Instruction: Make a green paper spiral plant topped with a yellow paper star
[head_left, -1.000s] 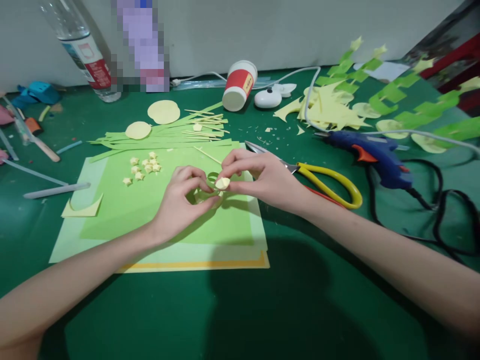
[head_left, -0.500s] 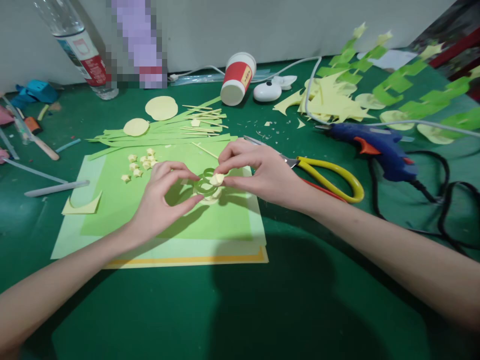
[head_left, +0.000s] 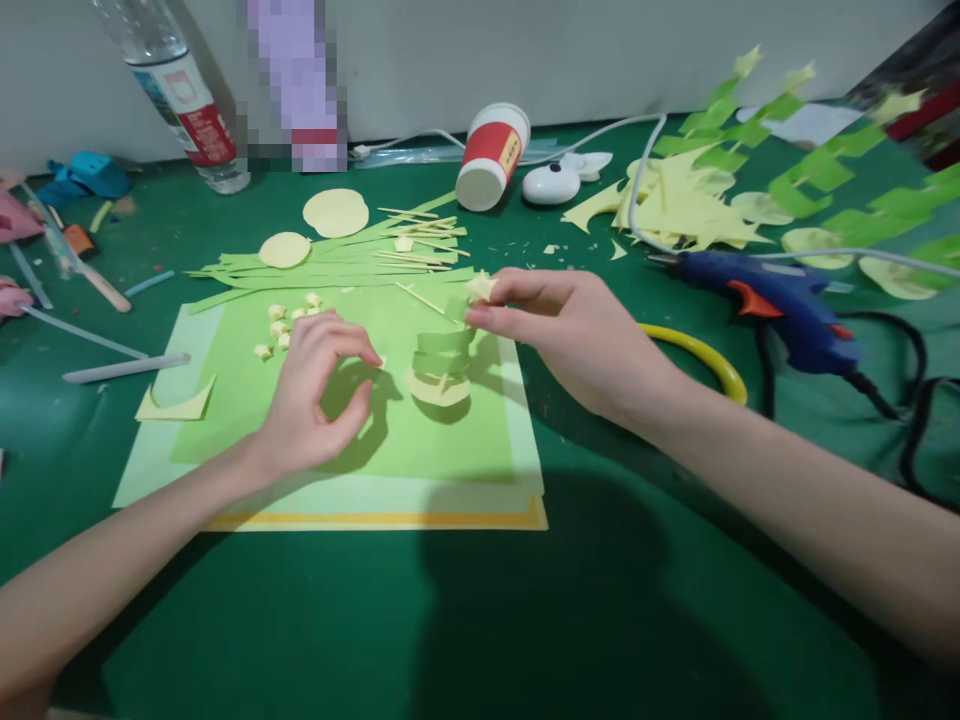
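Observation:
My right hand (head_left: pixel 581 340) pinches a pale yellow folded paper star (head_left: pixel 481 288) between thumb and fingertips. From the star a coiled green paper strip (head_left: pixel 441 352) runs down, stretched out, to a round pale yellow paper disc (head_left: pixel 439 392). The disc hangs at the lower end, above the green sheet or touching it; I cannot tell which. To the left of the coil, my left hand (head_left: pixel 315 385) is empty, thumb and forefinger apart in a curve. Several small paper stars (head_left: pixel 278 328) lie just behind the left hand, partly covered by it.
Stacked paper sheets (head_left: pixel 247 440) lie under the hands. Green strips (head_left: pixel 352 270) and two yellow discs (head_left: pixel 336 213) lie behind. Yellow-handled scissors (head_left: pixel 712 360) are partly hidden by my right hand. A blue glue gun (head_left: pixel 772 295), tipped paper cup (head_left: pixel 491 160) and bottle (head_left: pixel 187 110) stand around.
My right hand has lifted the star up and to the right, drawing the green coil out lengthwise. My left hand has come away from the coil and disc. The view has shifted slightly.

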